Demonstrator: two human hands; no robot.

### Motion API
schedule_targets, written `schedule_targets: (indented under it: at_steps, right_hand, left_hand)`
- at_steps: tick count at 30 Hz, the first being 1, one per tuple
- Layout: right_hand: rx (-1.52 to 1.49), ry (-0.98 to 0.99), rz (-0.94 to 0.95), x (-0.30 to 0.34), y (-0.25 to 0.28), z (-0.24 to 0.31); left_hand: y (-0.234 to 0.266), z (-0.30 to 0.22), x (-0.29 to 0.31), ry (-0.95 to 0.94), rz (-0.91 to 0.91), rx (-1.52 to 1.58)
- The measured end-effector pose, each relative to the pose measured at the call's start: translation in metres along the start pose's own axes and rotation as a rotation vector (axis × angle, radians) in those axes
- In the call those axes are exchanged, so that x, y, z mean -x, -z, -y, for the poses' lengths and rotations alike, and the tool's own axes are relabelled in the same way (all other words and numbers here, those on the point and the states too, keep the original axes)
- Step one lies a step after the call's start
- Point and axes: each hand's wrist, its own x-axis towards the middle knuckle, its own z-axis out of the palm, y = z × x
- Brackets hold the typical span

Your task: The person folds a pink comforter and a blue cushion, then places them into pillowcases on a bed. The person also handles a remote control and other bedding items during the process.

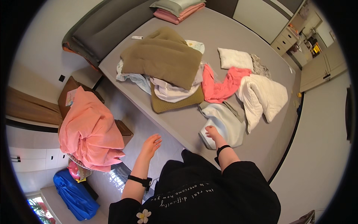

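Observation:
My left hand (152,145) hangs in the air beside the bed's near edge, holding nothing, its fingers loosely apart. Over a light blue garment (227,121) on the bed is my right hand (211,131), fingers slightly bent and apart; whether it touches the cloth I cannot tell. Just beyond lies a crumpled coral-pink cloth (220,87). A folded white quilted piece (266,95) rests to its right. Farther left, a large olive-brown pillow (162,56) lies on top of a white-lavender cloth (175,91) and an olive ribbed cushion (179,102).
A grey bed (257,33) fills the middle, with a dark padded headboard (108,31). A white pillow (235,59) and folded bedding (179,11) lie farther back. Left of the bed, a pink quilt (91,128) is heaped near a blue bag (76,196) on the floor.

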Motion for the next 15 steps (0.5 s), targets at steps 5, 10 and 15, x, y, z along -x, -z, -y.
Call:
schedule_targets:
  at_steps: [5,10,15]
  right_hand:
    - [-0.082,0.088,0.027,-0.015,-0.032,0.128]
    - [-0.231,0.121,0.079,-0.033,-0.064,0.198]
    - [-0.317,0.070,-0.018,-0.055,-0.091,0.236]
  left_hand:
    - [-0.005,-0.040,-0.061,0.051,0.074,0.007]
    - [0.026,-0.098,-0.140,0.147,0.037,0.009]
    - [0.057,-0.176,-0.245,0.115,-0.074,-0.017]
